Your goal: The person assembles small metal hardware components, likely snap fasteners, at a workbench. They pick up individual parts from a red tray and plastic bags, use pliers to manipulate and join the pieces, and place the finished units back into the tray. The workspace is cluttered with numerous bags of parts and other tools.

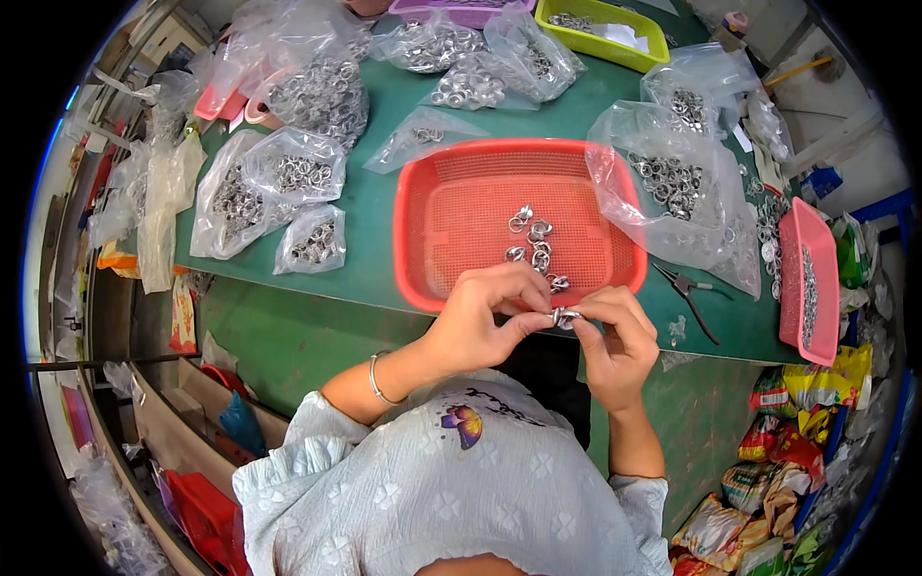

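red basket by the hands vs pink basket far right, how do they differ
The red basket holds a few metal pieces; the pink basket holds many small metal bits. The red basket looks larger and runs left to right; the pink basket runs front to back. Both are open-topped.

A green table (371,240) stands on a scuffed green floor (279,331).

Metal piece (567,316) at the fingertips: partly covered by left hand (488,315) and right hand (619,346), too small to tell how its parts join. Red basket (410,226): near rim partly hidden behind the 2 hands, far right corner veiled by a clear bag (669,188). Purple tray (471,14) cut off by top edge, pale shirt (461,504) by lower edge.
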### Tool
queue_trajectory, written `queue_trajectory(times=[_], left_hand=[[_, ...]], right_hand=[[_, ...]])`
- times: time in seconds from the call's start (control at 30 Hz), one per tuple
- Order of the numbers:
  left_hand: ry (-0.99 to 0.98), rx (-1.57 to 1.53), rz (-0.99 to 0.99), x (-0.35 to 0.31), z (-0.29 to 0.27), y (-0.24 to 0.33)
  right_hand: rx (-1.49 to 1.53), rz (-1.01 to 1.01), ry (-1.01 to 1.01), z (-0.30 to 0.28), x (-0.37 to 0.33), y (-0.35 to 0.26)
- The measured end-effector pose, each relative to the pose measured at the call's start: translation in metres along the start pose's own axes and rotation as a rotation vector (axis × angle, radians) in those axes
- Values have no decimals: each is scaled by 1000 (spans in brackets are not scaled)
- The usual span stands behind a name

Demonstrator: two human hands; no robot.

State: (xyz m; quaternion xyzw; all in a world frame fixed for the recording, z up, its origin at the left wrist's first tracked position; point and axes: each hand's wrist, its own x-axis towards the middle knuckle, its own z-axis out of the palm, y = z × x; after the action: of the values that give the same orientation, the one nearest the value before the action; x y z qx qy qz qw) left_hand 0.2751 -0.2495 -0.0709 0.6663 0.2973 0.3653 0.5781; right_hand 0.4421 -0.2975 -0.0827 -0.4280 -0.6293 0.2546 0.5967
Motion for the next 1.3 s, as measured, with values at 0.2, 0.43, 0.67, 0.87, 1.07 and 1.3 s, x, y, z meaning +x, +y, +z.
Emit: queue_trajectory(times=[0.2,0.43,0.67,0.87,1.07,1.3], left_hand=[[91,-234,14,-4,10,-16],[137,-22,95,-7,11,-13],[125,252,238,-9,8,-3],[144,295,344,-5,11,-8],[155,-21,80,-5,13,-7],[157,-120,-31,-14,12,-11]], right_hand=[[-93,-139,-53,-2,5,0],[303,307,5,-1,0,-7],[-71,4,-22,2,-1,-8],[937,785,31,2,0,-4],[322,361,42,12,-13,5],[1,260,7,16,-18,-1]])
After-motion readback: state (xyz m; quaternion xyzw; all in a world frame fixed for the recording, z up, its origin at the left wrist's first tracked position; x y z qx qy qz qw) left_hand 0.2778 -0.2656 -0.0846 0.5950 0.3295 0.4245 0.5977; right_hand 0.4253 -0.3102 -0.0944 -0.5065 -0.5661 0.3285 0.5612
